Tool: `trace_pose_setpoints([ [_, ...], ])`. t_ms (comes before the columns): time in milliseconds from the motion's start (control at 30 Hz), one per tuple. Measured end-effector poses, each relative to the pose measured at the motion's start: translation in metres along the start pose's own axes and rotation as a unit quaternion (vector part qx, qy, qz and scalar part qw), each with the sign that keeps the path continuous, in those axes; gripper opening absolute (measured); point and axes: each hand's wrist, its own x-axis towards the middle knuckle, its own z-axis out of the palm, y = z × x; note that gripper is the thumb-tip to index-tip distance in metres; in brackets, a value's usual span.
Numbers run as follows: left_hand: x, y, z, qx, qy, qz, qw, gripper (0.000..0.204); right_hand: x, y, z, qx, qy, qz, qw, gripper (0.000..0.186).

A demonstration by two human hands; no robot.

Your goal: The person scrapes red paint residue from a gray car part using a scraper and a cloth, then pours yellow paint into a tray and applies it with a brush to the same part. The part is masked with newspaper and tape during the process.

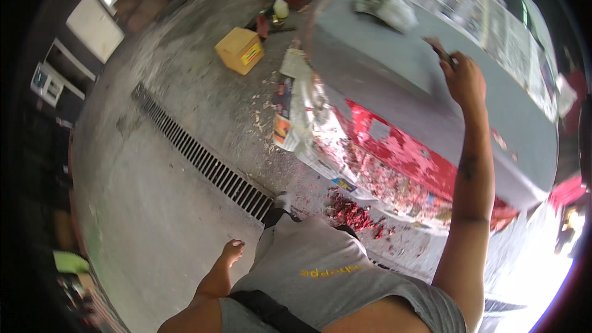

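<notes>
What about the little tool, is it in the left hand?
No, the right hand holds the tool, while the left hand is well apart from it.

Left of and beyond the right hand (465,80), a crumpled pale bundle (394,12) lies on the grey panel (382,55); farther left, the concrete floor (154,209) bears a yellow-brown box (237,52) and red scraps (353,213).

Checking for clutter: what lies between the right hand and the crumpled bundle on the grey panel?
In the head view: the tool in the right hand, then a bare stretch of grey panel before the crumpled bundle.
</notes>
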Motion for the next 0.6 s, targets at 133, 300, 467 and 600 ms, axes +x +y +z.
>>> trace_pose_setpoints([
  [133,0.045,-0.083,0.007,0.102,0.004,-0.029,0.994,0.039,0.015,-0.034,0.026,-0.077,-0.005,0.044,0.996,0.05],
  [300,0.105,-0.105,-0.046,0.067,-0.119,-0.009,0.991,0.038,-0.011,-0.131,0.011,-0.046,0.234,0.016,0.971,0.051],
  [467,0.2,-0.048,-0.181,-0.019,-0.064,-0.069,0.995,0.039,-0.103,-0.296,0.117,0.189,0.161,-0.145,0.958,0.033],
  [600,0.271,0.055,-0.31,-0.048,0.091,0.054,0.993,0.043,-0.173,-0.399,0.252,0.18,-0.322,-0.122,0.921,0.058],
])
